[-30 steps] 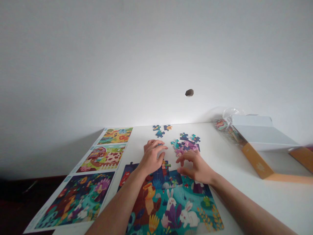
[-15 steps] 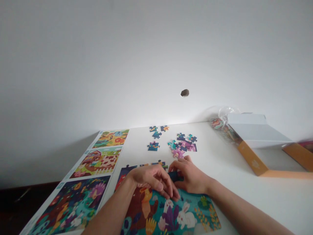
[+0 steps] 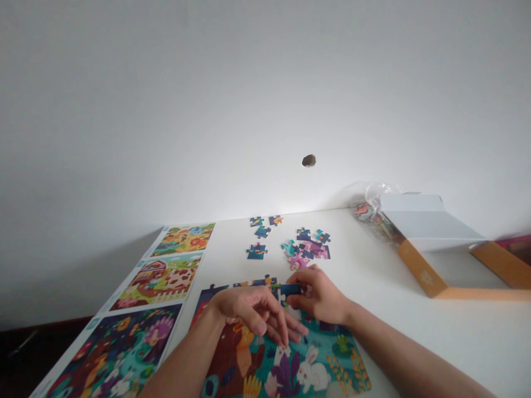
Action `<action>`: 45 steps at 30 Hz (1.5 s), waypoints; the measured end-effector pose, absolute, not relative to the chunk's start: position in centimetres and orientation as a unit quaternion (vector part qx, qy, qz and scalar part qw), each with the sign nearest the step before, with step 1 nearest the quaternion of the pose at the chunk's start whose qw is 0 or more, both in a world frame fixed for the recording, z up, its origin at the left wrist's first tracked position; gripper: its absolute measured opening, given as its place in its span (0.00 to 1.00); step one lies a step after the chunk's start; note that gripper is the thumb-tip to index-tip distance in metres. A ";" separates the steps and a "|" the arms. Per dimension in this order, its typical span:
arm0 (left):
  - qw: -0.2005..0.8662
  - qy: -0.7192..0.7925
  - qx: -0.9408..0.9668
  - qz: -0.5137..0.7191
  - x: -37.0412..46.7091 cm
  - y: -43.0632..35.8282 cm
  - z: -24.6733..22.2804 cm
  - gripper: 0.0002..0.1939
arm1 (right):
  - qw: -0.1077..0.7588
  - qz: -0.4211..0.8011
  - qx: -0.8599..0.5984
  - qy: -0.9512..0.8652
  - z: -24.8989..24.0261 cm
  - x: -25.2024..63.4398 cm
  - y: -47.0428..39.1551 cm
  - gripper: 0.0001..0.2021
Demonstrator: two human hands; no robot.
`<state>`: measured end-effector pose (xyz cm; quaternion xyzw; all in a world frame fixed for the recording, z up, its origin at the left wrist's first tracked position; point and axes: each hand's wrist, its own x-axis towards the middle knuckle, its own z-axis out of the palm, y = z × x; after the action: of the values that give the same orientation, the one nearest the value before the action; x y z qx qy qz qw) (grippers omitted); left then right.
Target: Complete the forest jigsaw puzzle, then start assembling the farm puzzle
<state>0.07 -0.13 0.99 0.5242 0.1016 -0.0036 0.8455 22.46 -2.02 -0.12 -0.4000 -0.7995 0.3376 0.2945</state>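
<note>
A partly joined jigsaw puzzle (image 3: 244, 359) lies on the white table in front of me, showing white rabbits, a brown animal and plants on teal. My left hand (image 3: 253, 312) is over its middle, fingers loosely apart and holding nothing. At the upper edge, my right hand (image 3: 317, 296) pinches a dark blue puzzle piece (image 3: 290, 289) between thumb and fingers. Just beyond that hand is a cluster of loose purple and teal pieces (image 3: 309, 251). Several more loose pieces (image 3: 257, 252) lie farther back on the left. My hands cover part of the puzzle.
Along the left side, a printed sheet (image 3: 120, 342) shows several pictures, the nearest resembling the puzzle. An open orange and white box (image 3: 456, 290) stands on the right. Behind it is a clear plastic bag (image 3: 375, 221) with colourful contents. A white wall (image 3: 249, 110) with a hole rises at the back.
The puzzle piece in my right hand has moved slightly up and left, away from the puzzle's teal part. My left fingers have spread a little. The view has shifted slightly.
</note>
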 end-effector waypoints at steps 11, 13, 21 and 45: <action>0.841 0.094 0.532 -0.005 0.2 0.1 1.0 0.20 | 0.279 0.067 -0.780 -0.557 -3.1 31.7 5.6 0.13; 0.840 0.089 0.535 -0.004 0.1 0.1 0.8 0.19 | 0.233 0.024 -0.798 -0.555 -3.4 32.1 5.7 0.16; 0.841 0.067 0.536 0.028 0.2 0.1 0.3 0.17 | 0.187 0.001 -0.686 -0.703 -4.0 29.9 6.3 0.15; 0.838 0.090 0.537 0.015 0.2 0.0 0.9 0.16 | 0.261 0.017 -0.678 -0.687 -3.8 32.2 6.6 0.31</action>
<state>0.15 0.05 0.88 0.5374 0.0898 0.0145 0.8384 32.21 6.59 -3.81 -0.6777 -0.6872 0.0168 0.2612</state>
